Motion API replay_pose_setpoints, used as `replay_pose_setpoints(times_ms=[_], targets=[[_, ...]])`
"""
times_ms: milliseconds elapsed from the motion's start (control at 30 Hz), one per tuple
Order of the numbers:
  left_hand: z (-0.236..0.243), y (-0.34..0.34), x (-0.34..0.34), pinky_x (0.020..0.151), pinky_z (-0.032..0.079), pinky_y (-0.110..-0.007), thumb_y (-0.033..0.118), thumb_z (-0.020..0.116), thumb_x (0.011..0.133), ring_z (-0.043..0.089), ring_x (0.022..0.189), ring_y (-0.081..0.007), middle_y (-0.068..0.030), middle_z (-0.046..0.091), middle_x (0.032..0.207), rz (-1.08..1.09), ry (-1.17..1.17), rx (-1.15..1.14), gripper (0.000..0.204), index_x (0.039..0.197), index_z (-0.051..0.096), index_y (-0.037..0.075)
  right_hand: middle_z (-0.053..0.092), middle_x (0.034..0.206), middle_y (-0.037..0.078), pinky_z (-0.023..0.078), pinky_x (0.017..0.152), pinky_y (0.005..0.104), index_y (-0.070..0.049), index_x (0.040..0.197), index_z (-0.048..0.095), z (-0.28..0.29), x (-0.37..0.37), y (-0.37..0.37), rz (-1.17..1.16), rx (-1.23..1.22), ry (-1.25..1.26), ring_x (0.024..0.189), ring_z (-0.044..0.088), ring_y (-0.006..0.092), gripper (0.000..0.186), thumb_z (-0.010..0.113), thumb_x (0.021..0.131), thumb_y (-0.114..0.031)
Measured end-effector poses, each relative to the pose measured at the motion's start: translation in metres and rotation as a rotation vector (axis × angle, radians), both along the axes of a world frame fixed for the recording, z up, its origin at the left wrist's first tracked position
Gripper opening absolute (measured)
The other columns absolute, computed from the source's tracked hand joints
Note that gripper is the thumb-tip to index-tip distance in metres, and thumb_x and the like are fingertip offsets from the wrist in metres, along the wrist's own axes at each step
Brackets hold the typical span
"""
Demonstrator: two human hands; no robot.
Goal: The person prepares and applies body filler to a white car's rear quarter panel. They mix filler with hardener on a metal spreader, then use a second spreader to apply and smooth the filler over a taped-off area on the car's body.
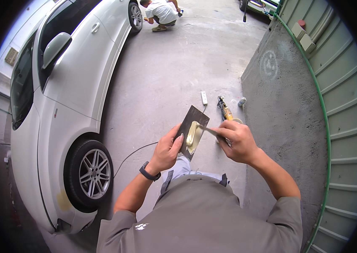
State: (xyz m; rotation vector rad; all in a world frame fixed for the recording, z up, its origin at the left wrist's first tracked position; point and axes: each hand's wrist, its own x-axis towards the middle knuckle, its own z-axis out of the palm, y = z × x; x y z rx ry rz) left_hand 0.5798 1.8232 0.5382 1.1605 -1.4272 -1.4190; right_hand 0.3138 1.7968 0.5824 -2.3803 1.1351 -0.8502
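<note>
My left hand (165, 152) is closed around the lower left edge of a dark flat mixing board (193, 113), its thumb lying on top. The board is tilted in front of my body, with a mound of pale yellow putty (192, 137) spread on its face. In my right hand (241, 142) is a putty knife (210, 131), pinched between thumb and fingers. Its blade reaches across the board's right edge to the upper part of the putty. The knife's handle is mostly hidden by my fingers.
A white car (75, 90) stands on the left, a yellowish patch (63, 200) beside its wheel (92, 173). Ahead on the floor are a power strip (204, 98), a yellow power tool (227, 114) and a can (242, 101). A cable (134, 152) crosses leftward. Another person (163, 12) crouches farther off; a wall (279, 114) bounds the right.
</note>
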Motion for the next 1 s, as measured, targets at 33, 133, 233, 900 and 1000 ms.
replay_pose_setpoints(times_ms=[33, 133, 233, 900, 1000], targets=[[-0.002, -0.022, 0.003, 0.094, 0.051, -0.030, 0.012, 0.045, 0.109, 0.065, 0.106, -0.0150, -0.0125, 0.071, 0.124, -0.034, -0.052, 0.018, 0.043, 0.148, 0.051, -0.004, 0.068, 0.087, 0.009, 0.055, 0.066, 0.0399, -0.005, 0.111, 0.077, 0.000, 0.008, -0.016, -0.044, -0.052, 0.023, 0.074, 0.067, 0.0279, 0.032, 0.076, 0.080, 0.002], [0.002, -0.106, 0.019, 0.091, 0.051, -0.028, 0.013, 0.046, 0.109, 0.065, 0.104, -0.0131, -0.0132, 0.071, 0.120, -0.059, 0.066, -0.079, 0.043, 0.148, 0.051, -0.002, 0.069, 0.090, 0.008, 0.056, 0.067, 0.0386, -0.009, 0.116, 0.077, 0.005, 0.031, -0.064, 0.223, -0.014, 0.140, 0.081, 0.070, 0.0266, 0.037, 0.076, 0.080, 0.001], [0.012, -0.171, 0.039, 0.083, 0.053, -0.024, 0.016, 0.047, 0.111, 0.062, 0.095, -0.0080, -0.0065, 0.069, 0.113, -0.139, -0.035, -0.032, 0.044, 0.151, 0.048, -0.003, 0.070, 0.090, 0.009, 0.056, 0.067, 0.0367, -0.010, 0.115, 0.077, 0.016, 0.032, -0.132, 0.044, -0.005, 0.029, 0.076, 0.069, 0.0274, 0.036, 0.075, 0.081, 0.002], [0.014, -0.576, 0.097, 0.087, 0.053, -0.030, 0.014, 0.047, 0.108, 0.065, 0.098, -0.0129, -0.0107, 0.073, 0.113, 0.364, -0.140, -0.001, 0.044, 0.149, 0.051, -0.001, 0.067, 0.089, 0.007, 0.055, 0.064, 0.0409, -0.010, 0.115, 0.076, -0.018, 0.119, -0.644, 0.540, 0.011, -0.068, 0.080, 0.068, 0.0278, 0.027, 0.071, 0.088, -0.005], [0.012, -0.630, 0.095, 0.088, 0.053, -0.030, 0.014, 0.047, 0.108, 0.066, 0.099, -0.0147, -0.0119, 0.073, 0.114, 0.370, -0.096, -0.029, 0.043, 0.148, 0.051, -0.001, 0.068, 0.089, 0.007, 0.054, 0.062, 0.0395, -0.011, 0.114, 0.078, -0.017, 0.108, -0.701, 0.637, 0.050, -0.112, 0.077, 0.069, 0.0264, 0.034, 0.074, 0.082, 0.000]])
